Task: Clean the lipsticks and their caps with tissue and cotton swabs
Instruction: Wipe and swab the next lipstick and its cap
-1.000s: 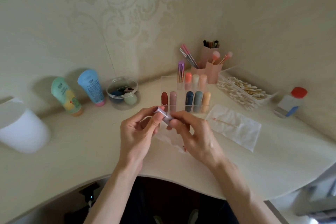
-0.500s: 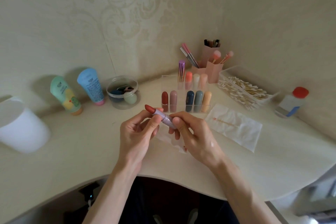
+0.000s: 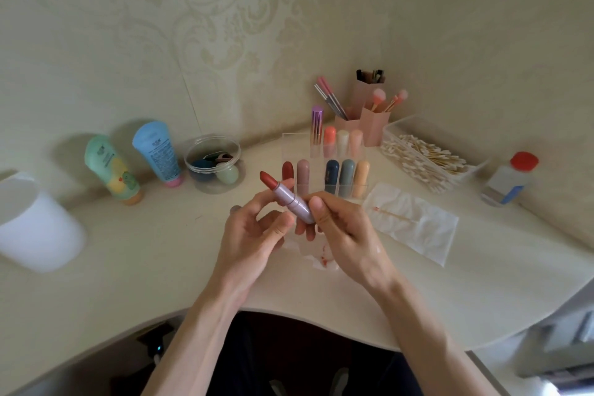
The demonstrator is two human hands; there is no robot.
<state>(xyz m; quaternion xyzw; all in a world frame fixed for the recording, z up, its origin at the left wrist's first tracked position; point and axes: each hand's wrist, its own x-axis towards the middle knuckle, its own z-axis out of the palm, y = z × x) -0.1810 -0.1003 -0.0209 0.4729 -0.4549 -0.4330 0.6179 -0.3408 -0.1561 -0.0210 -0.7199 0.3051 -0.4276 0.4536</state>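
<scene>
Twisting has raised the red stick from the lilac lipstick (image 3: 291, 199), hidden a second ago, so wiping can probably start. Fingers (image 3: 316, 207) of the right hand (image 3: 347, 235) pinch its base; those of the left hand (image 3: 250, 235) curl behind the barrel, grip unclear. Both hover over the stained tissue (image 3: 321, 262) on the tabletop (image 3: 144, 251).

One wide-angle head cam looks fwd & down from over the near edge of the desk (image 3: 144, 251) to its far corner, w/ left hand (image 3: 254, 238) & right hand (image 3: 347, 235) close, mid-frame.
</scene>
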